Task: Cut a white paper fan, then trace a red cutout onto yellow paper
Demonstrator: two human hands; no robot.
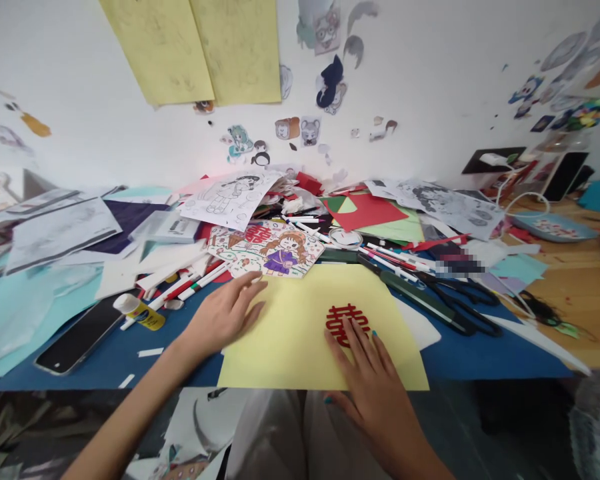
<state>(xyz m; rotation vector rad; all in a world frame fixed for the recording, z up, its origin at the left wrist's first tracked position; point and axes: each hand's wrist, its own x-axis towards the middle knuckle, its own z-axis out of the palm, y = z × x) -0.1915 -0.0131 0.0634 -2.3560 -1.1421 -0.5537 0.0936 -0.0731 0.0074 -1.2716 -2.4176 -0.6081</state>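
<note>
A yellow sheet of paper (290, 333) lies at the front edge of the blue-covered table. On its right half rests a red paper cut-out of a double character (347, 315). My right hand (370, 367) is flat with fingers stretched out, its fingertips over the lower part of the cut-out. My left hand (227, 310) hovers or rests at the sheet's left edge, fingers apart and holding nothing; whether it touches the paper I cannot tell. Just behind the sheet is a coloured drawing of a girl in purple (285, 250), with another red character on it.
A yellow glue stick (143, 313) and a black phone (80, 337) lie on the left. To the right are black scissors (460, 293) and a dark green cutter (423, 300). Markers (395, 261), red paper (367, 211) and printed sheets (233, 197) are heaped towards the wall.
</note>
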